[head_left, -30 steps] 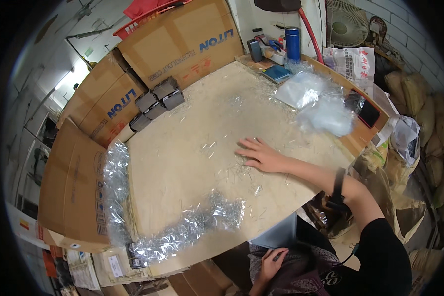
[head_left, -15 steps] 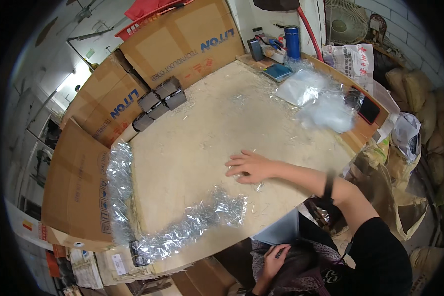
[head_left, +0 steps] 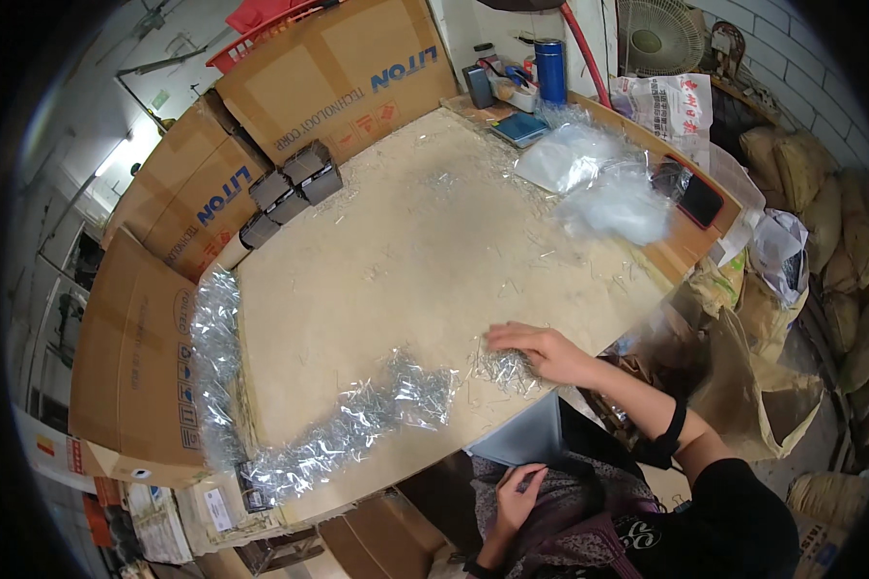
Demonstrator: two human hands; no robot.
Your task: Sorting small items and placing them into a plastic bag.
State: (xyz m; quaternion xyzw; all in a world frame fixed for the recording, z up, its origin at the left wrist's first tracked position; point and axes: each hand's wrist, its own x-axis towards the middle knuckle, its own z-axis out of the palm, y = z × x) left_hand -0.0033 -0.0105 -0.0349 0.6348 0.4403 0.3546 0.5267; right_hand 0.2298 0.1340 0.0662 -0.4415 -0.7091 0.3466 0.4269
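My right hand (head_left: pixel 543 353) reaches over the tabletop (head_left: pixel 377 251) near its front edge, fingers stretched out and slightly blurred. Beneath its palm and fingers lies a small heap of thin clear slivers (head_left: pixel 504 372). Below the table edge, my left hand (head_left: pixel 518 494) has its fingers bent at the lower rim of a grey tray-like container (head_left: pixel 523 436); part of the grip is hidden. This container sits by my lap, its upper side against the table edge. A longer ridge of shiny clear slivers (head_left: pixel 357 420) runs along the front edge to the left.
Another clear ridge (head_left: pixel 216 367) lines the left side by cardboard boxes (head_left: pixel 130 357). Small dark blocks (head_left: pixel 294 183) stand stacked at the back left. Clear plastic bags (head_left: pixel 613 207), a phone (head_left: pixel 700 205) and a blue cylinder (head_left: pixel 549 72) are at the right. Loose slivers dot the tabletop.
My right hand has swept nearer to the front edge, and a heap of slivers now shows under it. The left hand stays by the grey container. The whole view has shifted slightly.
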